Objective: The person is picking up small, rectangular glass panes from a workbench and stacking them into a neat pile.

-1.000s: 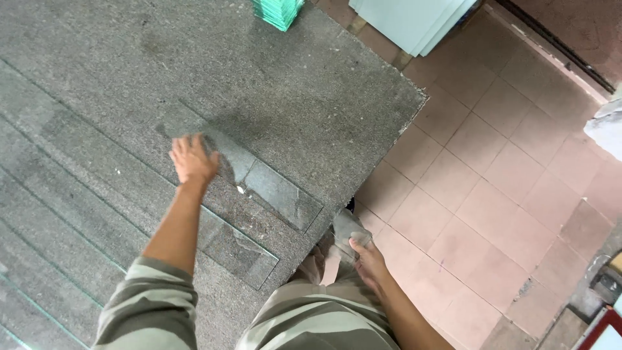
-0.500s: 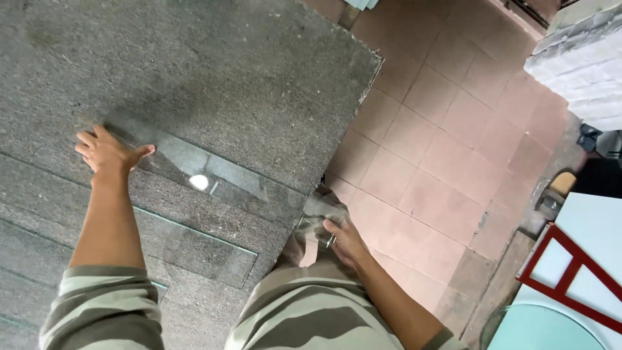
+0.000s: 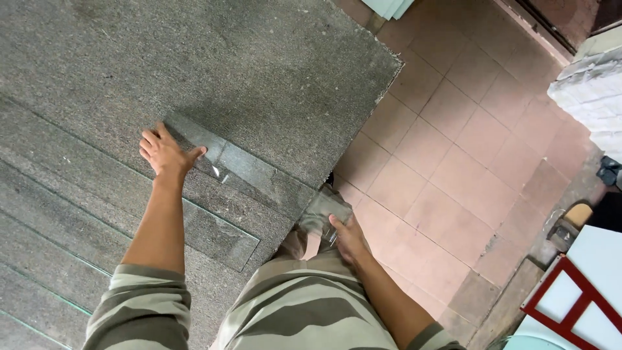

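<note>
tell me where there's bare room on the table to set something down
Free: the grey carpeted table above and right of the narrow glass strip, out to its right edge. Crowded: lower left, where glass strips lie side by side under the left hand, and the near corner, where the right hand holds a cloth.

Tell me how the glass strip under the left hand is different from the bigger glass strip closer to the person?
The narrow glass strip looks slimmer than the wide glass strip nearer the person. The left hand rests on the narrow strip's end; nothing touches the wide one. The narrow strip runs to the grey table edge; the wide one stops short. Both are clear, flat and slanted alike.
</note>
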